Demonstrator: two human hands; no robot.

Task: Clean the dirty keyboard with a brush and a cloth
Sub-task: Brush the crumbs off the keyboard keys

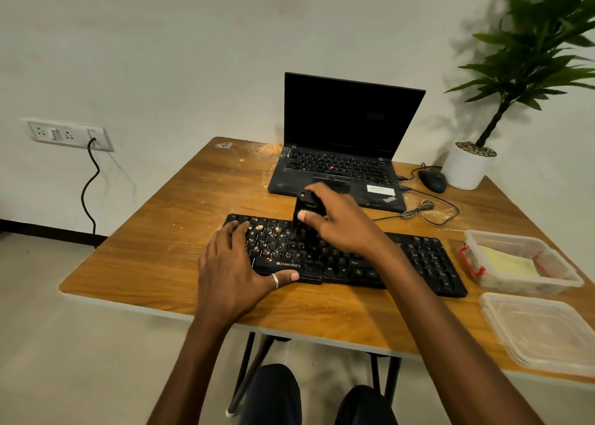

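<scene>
A black keyboard (pixel 418 260) lies across the wooden table (pixel 180 218), its left half strewn with orange-brown crumbs (pixel 269 231). My right hand (pixel 338 222) grips a black brush (pixel 304 218), bristles down on the keys near the middle-left of the keyboard. My left hand (pixel 235 263) rests flat on the keyboard's left end, thumb with a ring along the front edge. A yellow cloth (pixel 505 260) lies folded inside a clear plastic box at the right.
An open dusty laptop (pixel 341 154) stands behind the keyboard, with a mouse (pixel 432 180) and cables beside it. A white potted plant (pixel 468 167) sits at the back right corner. The clear box (pixel 566 276) and its lid (pixel 541 331) lie near the right edge. Crumbs dot the tabletop.
</scene>
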